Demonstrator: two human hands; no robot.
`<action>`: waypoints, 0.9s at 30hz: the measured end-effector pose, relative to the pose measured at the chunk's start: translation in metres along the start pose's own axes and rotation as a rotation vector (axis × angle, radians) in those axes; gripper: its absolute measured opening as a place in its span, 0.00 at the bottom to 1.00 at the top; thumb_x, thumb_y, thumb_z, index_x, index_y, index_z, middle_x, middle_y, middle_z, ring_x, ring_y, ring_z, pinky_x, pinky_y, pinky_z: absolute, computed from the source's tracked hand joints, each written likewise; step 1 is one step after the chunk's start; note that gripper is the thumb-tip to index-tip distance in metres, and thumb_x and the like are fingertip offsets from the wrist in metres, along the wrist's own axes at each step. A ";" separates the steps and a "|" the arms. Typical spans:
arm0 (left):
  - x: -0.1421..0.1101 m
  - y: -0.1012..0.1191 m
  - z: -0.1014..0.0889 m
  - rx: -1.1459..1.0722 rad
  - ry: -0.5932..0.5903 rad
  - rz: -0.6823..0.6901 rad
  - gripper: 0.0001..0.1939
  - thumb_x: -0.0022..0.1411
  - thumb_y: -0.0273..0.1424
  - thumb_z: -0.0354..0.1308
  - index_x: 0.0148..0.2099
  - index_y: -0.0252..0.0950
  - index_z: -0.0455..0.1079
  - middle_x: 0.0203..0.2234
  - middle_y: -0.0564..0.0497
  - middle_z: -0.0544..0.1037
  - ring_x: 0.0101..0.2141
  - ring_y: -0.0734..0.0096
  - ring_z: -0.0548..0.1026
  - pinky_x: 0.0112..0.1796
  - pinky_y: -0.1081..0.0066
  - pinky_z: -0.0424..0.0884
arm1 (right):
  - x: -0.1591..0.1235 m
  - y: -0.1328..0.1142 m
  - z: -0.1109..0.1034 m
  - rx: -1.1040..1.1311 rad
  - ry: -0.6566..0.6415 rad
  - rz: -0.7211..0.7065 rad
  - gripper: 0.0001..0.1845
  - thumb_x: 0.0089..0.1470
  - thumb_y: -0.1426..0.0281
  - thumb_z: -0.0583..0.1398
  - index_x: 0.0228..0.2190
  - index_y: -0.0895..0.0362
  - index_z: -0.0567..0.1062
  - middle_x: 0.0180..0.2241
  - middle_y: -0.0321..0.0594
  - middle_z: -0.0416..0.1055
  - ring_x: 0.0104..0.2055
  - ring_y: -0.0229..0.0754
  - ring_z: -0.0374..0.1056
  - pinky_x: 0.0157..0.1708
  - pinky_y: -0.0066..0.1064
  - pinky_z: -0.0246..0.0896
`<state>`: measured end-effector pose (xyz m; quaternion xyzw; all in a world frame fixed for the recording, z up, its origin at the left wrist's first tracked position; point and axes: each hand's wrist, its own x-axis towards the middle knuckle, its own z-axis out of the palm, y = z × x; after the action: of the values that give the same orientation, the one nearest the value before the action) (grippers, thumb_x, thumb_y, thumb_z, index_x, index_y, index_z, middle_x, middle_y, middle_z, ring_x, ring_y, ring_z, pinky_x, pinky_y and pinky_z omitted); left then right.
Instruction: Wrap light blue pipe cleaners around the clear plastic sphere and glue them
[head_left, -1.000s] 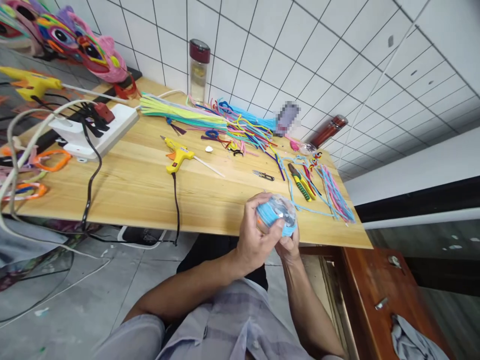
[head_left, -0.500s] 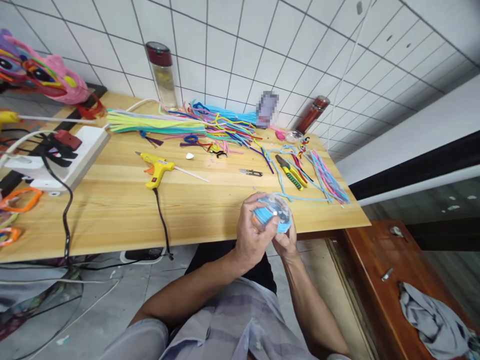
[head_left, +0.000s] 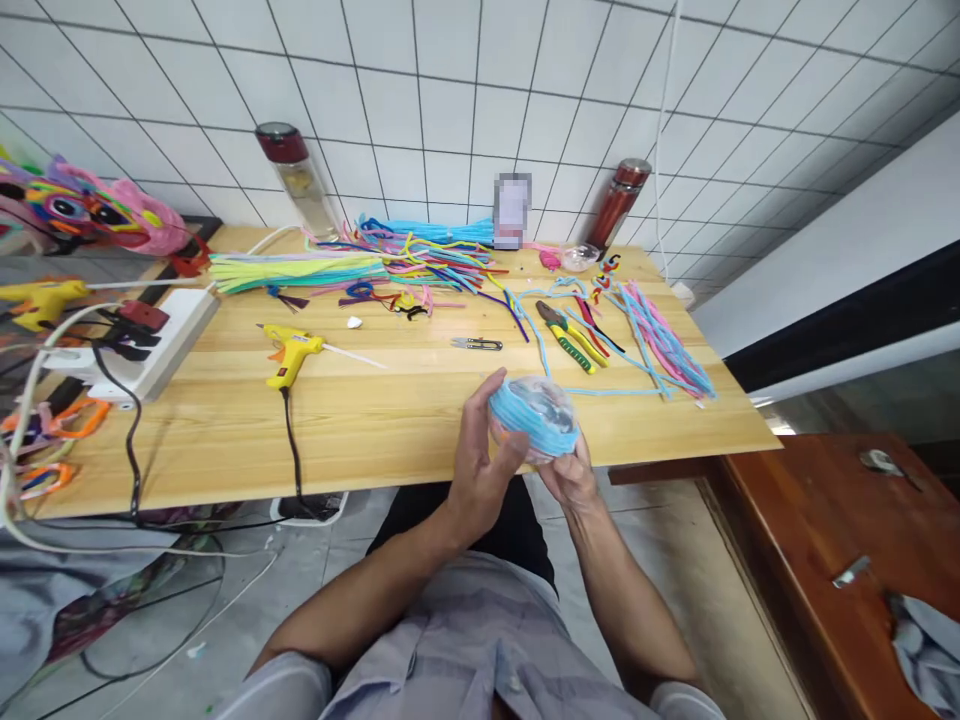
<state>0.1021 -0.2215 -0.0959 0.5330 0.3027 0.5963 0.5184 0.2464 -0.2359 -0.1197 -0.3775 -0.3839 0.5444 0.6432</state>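
Observation:
A clear plastic ball [head_left: 534, 418] with light blue pipe cleaners wrapped round it is held between both hands, just over the table's front edge. My left hand [head_left: 484, 460] grips its left side, the thumb lying across the blue band and the fingers behind. Under its lower right side my right hand [head_left: 571, 478] supports it, the fingers partly hidden by the ball. Behind the ball lie small thread snips [head_left: 477, 343]. To the right of these rest pliers [head_left: 567, 338] with green and yellow handles, beside light blue pipe cleaners [head_left: 611, 391].
At left, a yellow glue gun [head_left: 289, 357] trails a black cord over the front edge, near a white power strip [head_left: 161, 350]. Pipe cleaner bundles [head_left: 300, 270] lie along the back. A glass bottle [head_left: 296, 180] and a red flask [head_left: 619, 208] stand by the tiled wall.
The ball has been turned in my hands, so more of its blue band shows. My left thumb has shifted down and left over it. The camera view has shifted as well.

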 end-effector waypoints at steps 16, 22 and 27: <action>0.029 0.004 0.023 0.417 0.036 0.016 0.45 0.58 0.42 0.78 0.72 0.44 0.64 0.66 0.39 0.73 0.65 0.47 0.75 0.67 0.49 0.72 | 0.025 -0.014 -0.035 -0.054 -0.132 0.046 0.55 0.46 0.50 0.80 0.70 0.45 0.68 0.74 0.49 0.67 0.75 0.65 0.65 0.74 0.60 0.63; 0.021 0.004 0.015 0.453 -0.072 0.285 0.66 0.49 0.52 0.82 0.80 0.48 0.50 0.74 0.34 0.66 0.73 0.38 0.67 0.70 0.39 0.68 | 0.025 -0.013 -0.053 -0.166 -0.181 0.107 0.66 0.35 0.52 0.84 0.71 0.40 0.66 0.72 0.48 0.69 0.72 0.66 0.69 0.70 0.61 0.69; 0.001 0.017 0.005 0.156 0.023 0.017 0.47 0.67 0.60 0.64 0.79 0.46 0.58 0.75 0.37 0.66 0.73 0.41 0.67 0.69 0.45 0.72 | 0.016 -0.010 -0.050 -0.307 -0.268 0.008 0.65 0.38 0.67 0.83 0.72 0.43 0.64 0.75 0.48 0.65 0.75 0.65 0.65 0.74 0.60 0.64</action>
<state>0.1016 -0.2263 -0.0787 0.5676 0.3494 0.5814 0.4667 0.2976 -0.2243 -0.1308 -0.3968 -0.5429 0.5276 0.5191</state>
